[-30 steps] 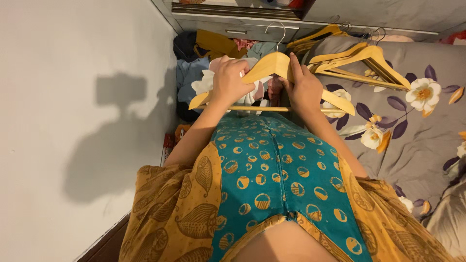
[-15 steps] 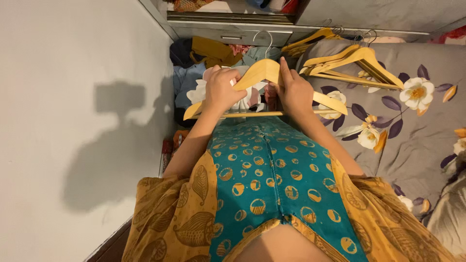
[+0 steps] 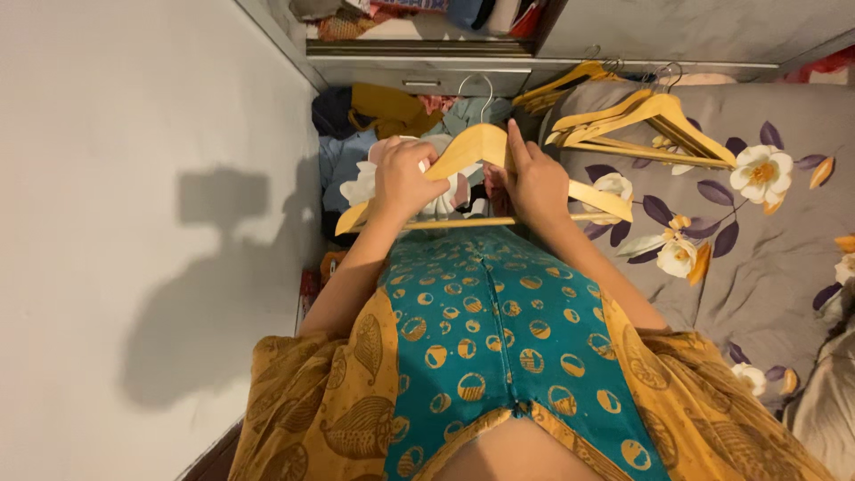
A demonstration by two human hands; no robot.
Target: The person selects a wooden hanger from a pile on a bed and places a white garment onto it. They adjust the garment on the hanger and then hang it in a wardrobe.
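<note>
I hold a light wooden hanger (image 3: 472,147) with a metal hook in front of my chest, level and facing away from me. My left hand (image 3: 405,178) is closed around its left arm together with a bunch of white and pink cloth (image 3: 363,184). My right hand (image 3: 533,178) grips the hanger just right of the hook, with the forefinger stretched up along the wood. The hanger's lower bar runs across beneath both hands.
A pile of wooden hangers (image 3: 646,120) lies on a grey flowered bedsheet (image 3: 757,258) to the right. Clothes in blue, mustard and teal (image 3: 392,111) are heaped on the floor ahead, below a cabinet drawer (image 3: 427,78). A white wall (image 3: 134,223) stands close on the left.
The view has tilted a little, so hanger and hands sit slightly lower and further left in frame. Both hands keep the same hold on the hanger.
</note>
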